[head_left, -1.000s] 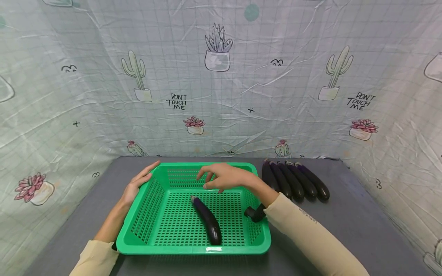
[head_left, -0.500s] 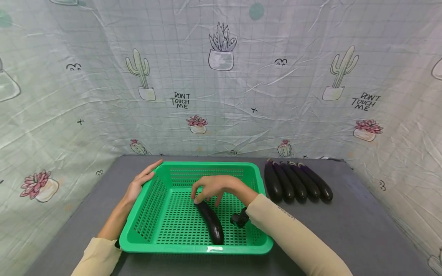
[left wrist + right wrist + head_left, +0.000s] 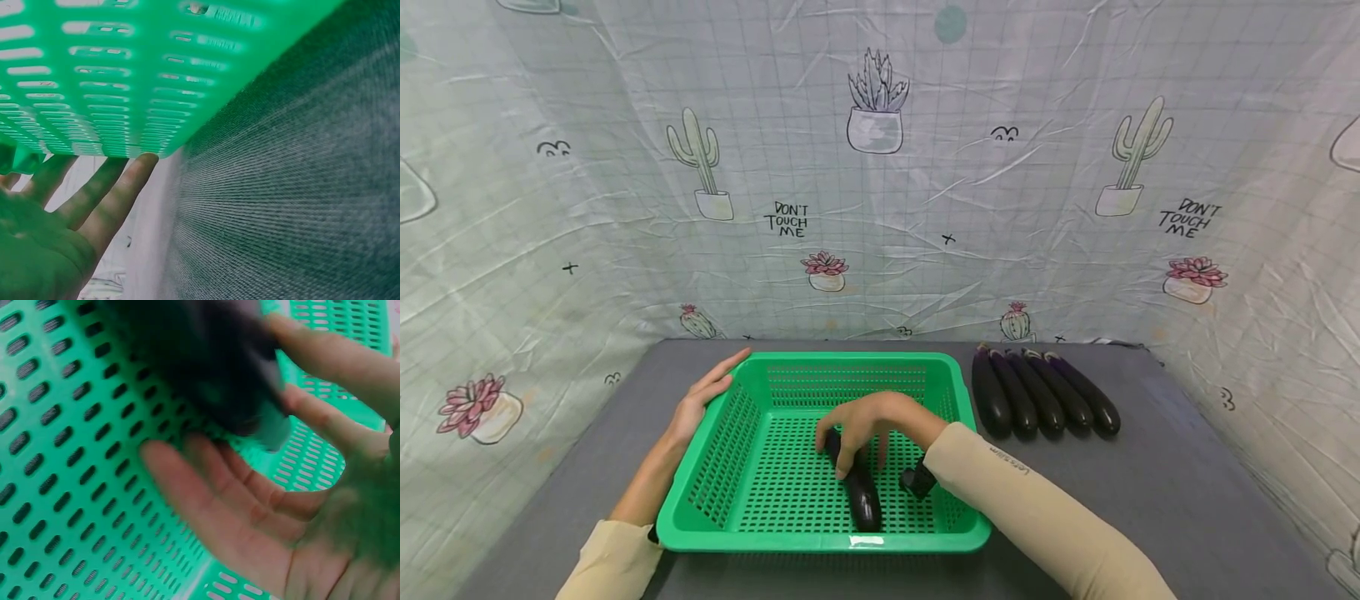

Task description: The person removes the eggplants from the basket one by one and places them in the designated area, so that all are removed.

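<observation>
A dark purple eggplant (image 3: 867,504) lies lengthwise in a green slotted plastic basket (image 3: 820,542), its rounded end toward the near wall. From above, my right hand (image 3: 867,421) pinches the eggplant's far part between thumb and fingers, covering some of it. In the right wrist view the thumb and a finger touch the blurred eggplant (image 3: 206,362), and the other fingers extend beneath it near the slotted floor. My left hand (image 3: 694,410) rests against the basket's left side at the rim; the left wrist view shows its straight fingers (image 3: 119,200) touching the outer wall.
Several eggplants (image 3: 1037,396) lie side by side on the grey tabletop (image 3: 1157,492), right of the basket. A printed cloth (image 3: 880,208) hangs behind and along both sides. A black wrist camera (image 3: 917,479) on the right arm hangs inside the basket.
My right hand has come down into the basket from above and moved nearer along the eggplant, taking hold of it. The left hand and the basket stay in place.
</observation>
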Tool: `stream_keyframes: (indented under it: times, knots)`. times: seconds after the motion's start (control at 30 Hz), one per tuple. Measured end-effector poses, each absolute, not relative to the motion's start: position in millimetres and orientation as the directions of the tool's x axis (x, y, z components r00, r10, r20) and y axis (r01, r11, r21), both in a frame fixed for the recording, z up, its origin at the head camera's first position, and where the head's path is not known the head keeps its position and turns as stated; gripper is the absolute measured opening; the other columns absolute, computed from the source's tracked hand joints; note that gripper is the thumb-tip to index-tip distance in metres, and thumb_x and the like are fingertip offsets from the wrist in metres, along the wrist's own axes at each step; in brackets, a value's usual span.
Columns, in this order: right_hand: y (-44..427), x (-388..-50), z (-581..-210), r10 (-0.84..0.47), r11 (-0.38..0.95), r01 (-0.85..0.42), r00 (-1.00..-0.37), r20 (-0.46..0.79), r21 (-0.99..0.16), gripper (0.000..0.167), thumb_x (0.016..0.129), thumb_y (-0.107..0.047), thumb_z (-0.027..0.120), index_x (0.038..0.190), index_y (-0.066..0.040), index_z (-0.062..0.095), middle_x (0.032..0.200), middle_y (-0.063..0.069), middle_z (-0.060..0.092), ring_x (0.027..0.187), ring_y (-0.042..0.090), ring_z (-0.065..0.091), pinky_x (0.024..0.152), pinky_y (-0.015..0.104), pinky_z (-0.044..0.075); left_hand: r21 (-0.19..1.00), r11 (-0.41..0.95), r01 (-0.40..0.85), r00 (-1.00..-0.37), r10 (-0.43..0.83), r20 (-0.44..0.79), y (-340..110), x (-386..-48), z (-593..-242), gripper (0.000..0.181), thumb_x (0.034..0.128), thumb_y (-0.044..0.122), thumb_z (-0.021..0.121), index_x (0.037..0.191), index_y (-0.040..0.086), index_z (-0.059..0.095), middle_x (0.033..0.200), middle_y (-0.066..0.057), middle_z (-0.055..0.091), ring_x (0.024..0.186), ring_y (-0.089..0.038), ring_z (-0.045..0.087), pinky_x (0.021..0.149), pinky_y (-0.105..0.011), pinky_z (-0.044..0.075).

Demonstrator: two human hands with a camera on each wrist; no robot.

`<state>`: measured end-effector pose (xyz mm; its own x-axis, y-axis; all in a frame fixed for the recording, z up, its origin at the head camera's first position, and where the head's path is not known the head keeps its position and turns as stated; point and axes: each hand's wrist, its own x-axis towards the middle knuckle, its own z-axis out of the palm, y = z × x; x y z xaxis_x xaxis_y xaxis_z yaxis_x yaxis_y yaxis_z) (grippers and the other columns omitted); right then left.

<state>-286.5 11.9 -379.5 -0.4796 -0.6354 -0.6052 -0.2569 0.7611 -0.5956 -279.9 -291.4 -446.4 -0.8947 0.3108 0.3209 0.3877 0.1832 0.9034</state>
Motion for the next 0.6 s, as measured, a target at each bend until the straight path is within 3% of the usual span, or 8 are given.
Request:
stream_keyframes:
  times: [0.13,0.27,0.33,0.4,0.5,0.53,0.6]
  knots:
    - [9.8,-284.0,-381.3,-0.628,0.768,-0.234,-0.458,-0.629,-0.596,0.051,0.088,-0.014,0.084,0.133,-0.026,0.063,0.130,0.007,0.054,0.099,0.023,0.067,0.073,0.045,0.064,0.916,0.132,0.380,-0.888,0.329,0.321,-290.8,-280.4,-446.6,0.053,0.1149,0.019,0.028,0.163,-0.001,0.023,0.163,0.016,0.032,0.143,0.011,0.030,0.106,-0.008,0.031]
    - [8.5,-283.9,-382.3,-0.628,0.765,-0.205,-0.449,-0.636,-0.611,0.053,0.087,-0.009,0.084,0.133,-0.023,0.062,0.137,0.010,0.052,0.108,0.023,0.066,0.075,0.046,0.064,0.919,0.107,0.379,-0.883,0.341,0.324,-290.6,-281.2,-446.8,0.053,0.1150,0.019,0.027,0.163,-0.002,0.021,0.159,0.022,0.033,0.141,0.013,0.034,0.108,-0.011,0.034]
    - [8.1,-284.0,-382.3,-0.633,0.761,-0.207,-0.444,-0.634,-0.615,0.053,0.087,-0.007,0.083,0.133,-0.023,0.062,0.145,0.011,0.048,0.111,0.023,0.064,0.076,0.046,0.064,0.909,0.133,0.395,-0.882,0.330,0.335,-291.2,-281.5,-446.8,0.053,0.1147,0.018,0.027,0.163,-0.003,0.023,0.160,0.020,0.034,0.141,0.014,0.030,0.116,-0.023,0.029]
    - [8.0,-284.1,-382.0,-0.639,0.757,-0.215,-0.441,-0.630,-0.617,0.054,0.087,-0.005,0.082,0.134,-0.022,0.062,0.153,0.012,0.042,0.111,0.022,0.064,0.077,0.047,0.064,0.897,0.158,0.413,-0.881,0.321,0.348,-292.1,-281.9,-447.0,0.052,0.1144,0.017,0.028,0.162,-0.004,0.025,0.161,0.018,0.034,0.142,0.014,0.028,0.122,-0.042,0.020]
    - [8.4,-284.3,-380.3,-0.646,0.753,-0.231,-0.439,-0.624,-0.617,0.056,0.087,-0.001,0.081,0.135,-0.023,0.062,0.161,0.011,0.034,0.103,0.022,0.067,0.078,0.047,0.064,0.890,0.171,0.424,-0.879,0.316,0.358,-292.8,-281.8,-447.3,0.051,0.1141,0.017,0.028,0.162,-0.003,0.027,0.160,0.019,0.036,0.142,0.015,0.026,0.118,-0.061,0.012]
    - [8.8,-284.3,-379.4,-0.650,0.749,-0.233,-0.439,-0.620,-0.620,0.056,0.087,0.000,0.080,0.135,-0.023,0.062,0.162,0.011,0.032,0.100,0.023,0.068,0.078,0.048,0.064,0.887,0.168,0.429,-0.876,0.318,0.363,-292.8,-281.8,-447.6,0.051,0.1141,0.016,0.028,0.161,-0.004,0.027,0.160,0.020,0.036,0.142,0.015,0.026,0.120,-0.058,0.013]
    - [9.7,-285.0,-377.6,-0.662,0.738,-0.245,-0.441,-0.606,-0.629,0.057,0.087,0.001,0.080,0.135,-0.023,0.062,0.165,0.010,0.028,0.098,0.022,0.067,0.078,0.049,0.064,0.883,0.162,0.440,-0.870,0.320,0.375,-292.3,-281.6,-448.0,0.051,0.1140,0.015,0.027,0.161,-0.004,0.027,0.157,0.023,0.037,0.143,0.015,0.027,0.121,-0.040,0.019]
